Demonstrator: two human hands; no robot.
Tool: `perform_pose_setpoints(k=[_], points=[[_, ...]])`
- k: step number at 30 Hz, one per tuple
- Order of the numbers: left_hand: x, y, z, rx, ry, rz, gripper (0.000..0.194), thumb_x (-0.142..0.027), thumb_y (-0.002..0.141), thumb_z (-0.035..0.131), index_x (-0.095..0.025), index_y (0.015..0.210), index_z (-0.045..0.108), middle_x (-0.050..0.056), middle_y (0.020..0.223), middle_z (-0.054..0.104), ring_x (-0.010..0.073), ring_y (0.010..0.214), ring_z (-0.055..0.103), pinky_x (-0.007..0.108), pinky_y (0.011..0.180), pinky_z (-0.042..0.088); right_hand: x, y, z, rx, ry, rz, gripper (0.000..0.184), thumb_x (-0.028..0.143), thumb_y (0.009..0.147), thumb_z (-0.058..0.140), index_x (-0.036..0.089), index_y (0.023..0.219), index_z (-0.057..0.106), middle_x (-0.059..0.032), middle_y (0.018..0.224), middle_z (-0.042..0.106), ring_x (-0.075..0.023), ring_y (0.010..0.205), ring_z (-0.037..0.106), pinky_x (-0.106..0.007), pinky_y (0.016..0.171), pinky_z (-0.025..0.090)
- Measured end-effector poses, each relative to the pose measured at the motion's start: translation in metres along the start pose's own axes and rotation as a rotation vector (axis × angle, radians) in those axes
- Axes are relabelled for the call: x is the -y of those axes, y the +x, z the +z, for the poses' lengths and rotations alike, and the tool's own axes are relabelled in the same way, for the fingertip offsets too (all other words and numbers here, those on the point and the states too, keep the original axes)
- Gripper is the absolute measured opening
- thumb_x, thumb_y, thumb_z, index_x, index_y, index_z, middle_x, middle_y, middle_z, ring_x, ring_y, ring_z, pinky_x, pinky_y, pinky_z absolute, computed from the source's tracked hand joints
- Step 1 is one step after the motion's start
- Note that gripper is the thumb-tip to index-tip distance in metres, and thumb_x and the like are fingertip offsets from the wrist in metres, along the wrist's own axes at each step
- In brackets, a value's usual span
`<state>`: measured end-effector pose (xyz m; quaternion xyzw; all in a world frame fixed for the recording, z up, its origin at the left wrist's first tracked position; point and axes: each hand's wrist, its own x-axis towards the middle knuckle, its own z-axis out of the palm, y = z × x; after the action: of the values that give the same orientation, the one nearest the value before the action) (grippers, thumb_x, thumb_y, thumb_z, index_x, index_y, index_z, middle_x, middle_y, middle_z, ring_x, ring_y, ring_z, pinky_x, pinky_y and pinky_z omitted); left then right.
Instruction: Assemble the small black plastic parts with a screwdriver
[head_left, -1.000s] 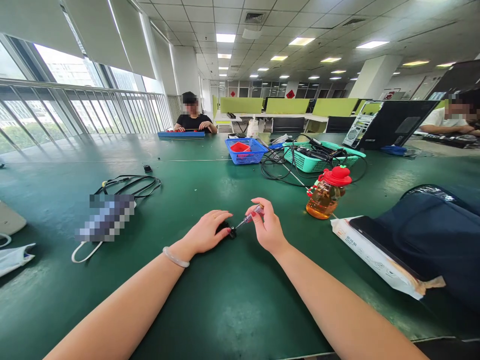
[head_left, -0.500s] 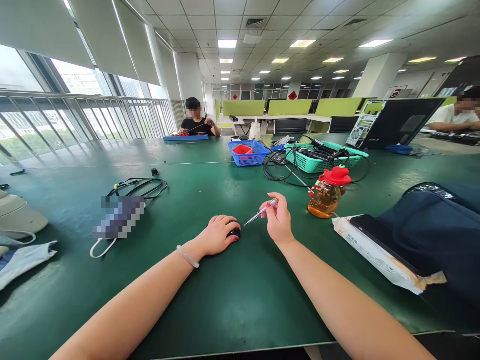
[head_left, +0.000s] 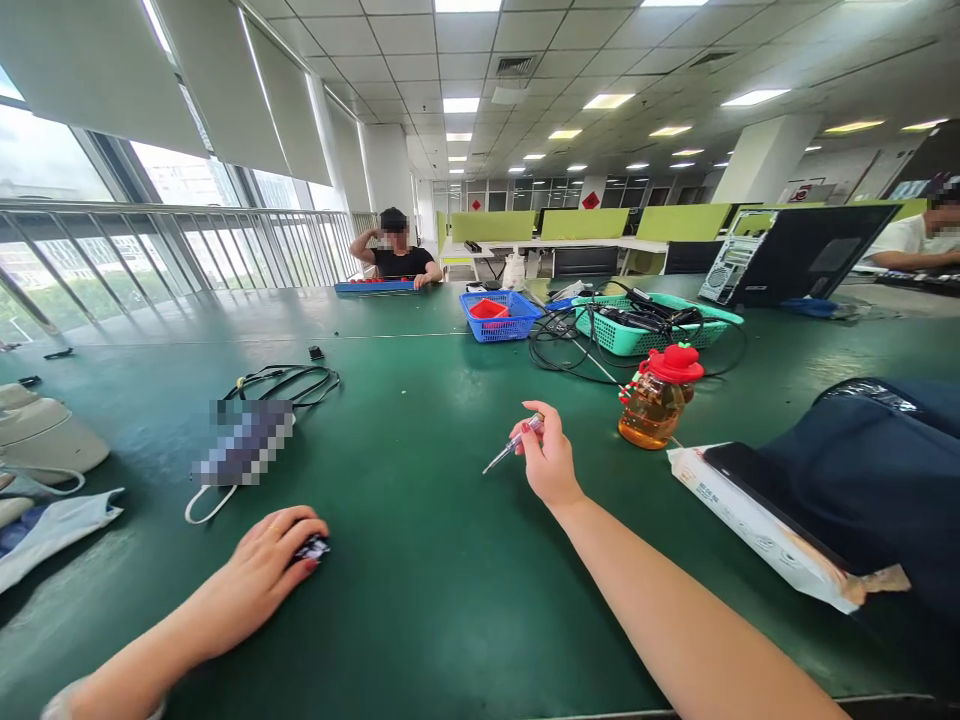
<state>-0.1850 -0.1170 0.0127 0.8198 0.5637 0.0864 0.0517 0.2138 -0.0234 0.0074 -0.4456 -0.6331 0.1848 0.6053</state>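
Observation:
My left hand [head_left: 274,560] is closed over a small black object with pale patches [head_left: 312,548], low over the green tabletop [head_left: 420,600] at the lower left. Most of that object is hidden under my fingers, so its kind cannot be made out. In my right hand [head_left: 551,460], right of centre, is a small screwdriver [head_left: 504,455] with a clear handle. Its thin metal shaft points down and left, the tip apart from my left hand. A dark pouch-like thing, blurred out [head_left: 247,440], lies beyond my left hand with a white loop and black cord [head_left: 307,380].
To the right stand a red-lidded bottle [head_left: 656,400], a white packet [head_left: 750,520] with a dark phone [head_left: 780,505], and dark cloth [head_left: 862,470]. Farther back are a blue basket [head_left: 501,325], a green basket of cables [head_left: 637,340], and a computer case [head_left: 802,255]. A person [head_left: 397,255] sits opposite.
My left hand has moved left and nearer to me with the small black object, away from the screwdriver tip. My right hand has shifted slightly, still holding the screwdriver. The person opposite raised an arm.

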Motion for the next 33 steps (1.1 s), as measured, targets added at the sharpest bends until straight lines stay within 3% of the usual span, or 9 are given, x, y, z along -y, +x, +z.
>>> perform_pose_setpoints(k=[4,9,12,15,20,27,30,33], points=[[0.050,-0.026,-0.007,-0.096,0.043,-0.219,0.033,-0.045,0.090,0.039,-0.033,0.111,0.061,0.003,0.126,0.060,0.0250,0.121,0.054,0.045,0.109,0.039,-0.002,-0.001,0.002,0.030,-0.029,0.008,0.028,0.027,0.094,0.040,0.021,0.122,0.044,-0.0003,0.078,0.064,-0.0145,0.062,0.060,-0.032,0.065,0.052],[0.066,-0.036,-0.031,-0.217,0.025,-0.325,0.032,-0.047,0.090,0.036,-0.034,0.109,0.059,0.000,0.131,0.060,0.0245,0.121,0.055,0.043,0.109,0.039,-0.002,-0.002,0.003,0.032,-0.027,0.024,0.028,0.028,0.093,0.041,0.021,0.121,0.045,-0.0003,0.078,0.064,-0.0146,0.061,0.060,-0.032,0.065,0.052],[0.068,-0.039,-0.043,-0.246,-0.016,-0.477,0.038,-0.052,0.090,0.035,-0.034,0.118,0.053,0.001,0.123,0.064,0.0241,0.109,0.062,0.039,0.096,0.049,-0.001,-0.002,0.003,0.034,-0.023,0.032,0.029,0.029,0.093,0.042,0.022,0.121,0.045,-0.0001,0.077,0.064,-0.0147,0.061,0.060,-0.032,0.064,0.052],[0.065,-0.043,-0.048,-0.230,-0.072,-0.622,0.042,-0.055,0.087,0.041,-0.035,0.122,0.052,-0.002,0.103,0.071,0.0223,0.095,0.067,0.031,0.077,0.053,-0.002,-0.003,0.004,0.037,-0.022,0.033,0.030,0.029,0.093,0.042,0.022,0.121,0.045,0.0002,0.077,0.064,-0.0144,0.060,0.060,-0.032,0.064,0.052],[0.058,-0.048,-0.051,-0.269,-0.084,-0.698,0.044,-0.057,0.084,0.047,-0.038,0.123,0.055,-0.005,0.094,0.071,0.0190,0.089,0.067,0.027,0.076,0.051,-0.004,-0.003,0.003,0.058,-0.048,0.040,0.030,0.029,0.093,0.043,0.021,0.121,0.047,-0.0006,0.078,0.065,-0.0152,0.063,0.062,-0.032,0.065,0.053],[0.049,-0.045,-0.055,-0.147,-0.024,-0.811,0.046,-0.058,0.088,0.036,-0.033,0.115,0.062,-0.007,0.070,0.068,0.0171,0.063,0.060,0.025,0.056,0.044,-0.001,-0.003,0.003,0.057,-0.066,0.035,0.030,0.029,0.092,0.044,0.021,0.120,0.048,-0.0007,0.077,0.066,-0.0160,0.063,0.063,-0.033,0.065,0.054],[0.038,-0.038,-0.053,-0.142,0.034,-0.776,0.047,-0.062,0.086,0.040,-0.033,0.113,0.065,-0.004,0.077,0.070,0.0187,0.066,0.063,0.026,0.057,0.044,-0.001,-0.003,0.003,0.059,-0.068,0.029,0.030,0.029,0.092,0.044,0.021,0.120,0.048,-0.0006,0.077,0.066,-0.0159,0.063,0.063,-0.032,0.064,0.053],[0.033,-0.032,-0.049,-0.133,0.109,-0.716,0.050,-0.064,0.085,0.040,-0.033,0.114,0.065,0.001,0.102,0.070,0.0224,0.081,0.067,0.030,0.066,0.048,-0.002,-0.003,0.003,0.059,-0.067,0.025,0.030,0.029,0.092,0.044,0.021,0.121,0.048,-0.0007,0.077,0.067,-0.0160,0.064,0.064,-0.032,0.064,0.053]])
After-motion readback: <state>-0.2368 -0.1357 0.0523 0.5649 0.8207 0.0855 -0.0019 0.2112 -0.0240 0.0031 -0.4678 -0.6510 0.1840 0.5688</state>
